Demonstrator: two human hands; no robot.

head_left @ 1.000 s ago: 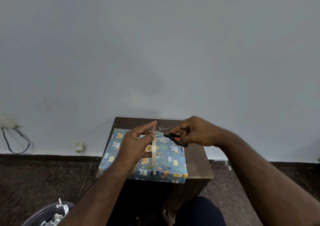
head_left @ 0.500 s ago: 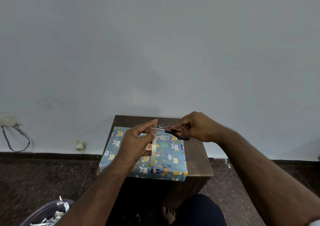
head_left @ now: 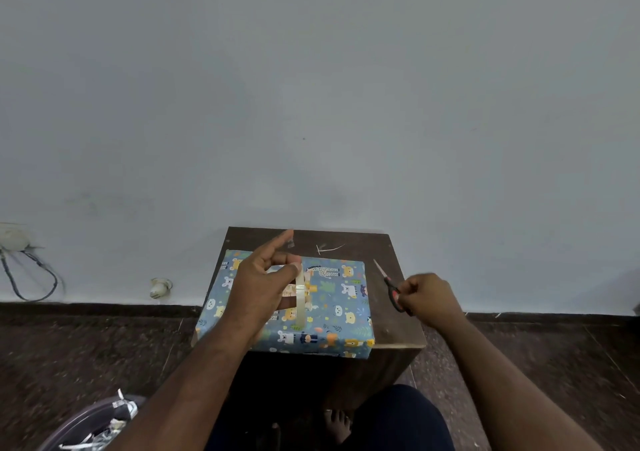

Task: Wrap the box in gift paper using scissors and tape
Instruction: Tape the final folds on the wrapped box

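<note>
The box (head_left: 332, 308), wrapped in blue paper with cartoon animals, lies on a small dark wooden table (head_left: 391, 260). Above its left half my left hand (head_left: 259, 284) grips a clear tape roll (head_left: 300, 300), thumb on its rim. A short cut piece of tape (head_left: 290, 242) sticks to my raised index fingertip. My right hand (head_left: 431, 294) holds the black-and-red scissors (head_left: 389, 284) by the handles over the table's right edge. The blades are closed and point up and left, away from the box.
White paper scraps (head_left: 329, 248) lie on the table behind the box. A bin with paper waste (head_left: 93, 430) stands at the lower left on the dark floor. A socket with cables (head_left: 14, 242) is on the wall at left. My knee and foot show below the table.
My right hand has drawn the scissors away from the tape, right and down to the table's edge. The tape is cut, and a short piece now hangs from my left index finger.
</note>
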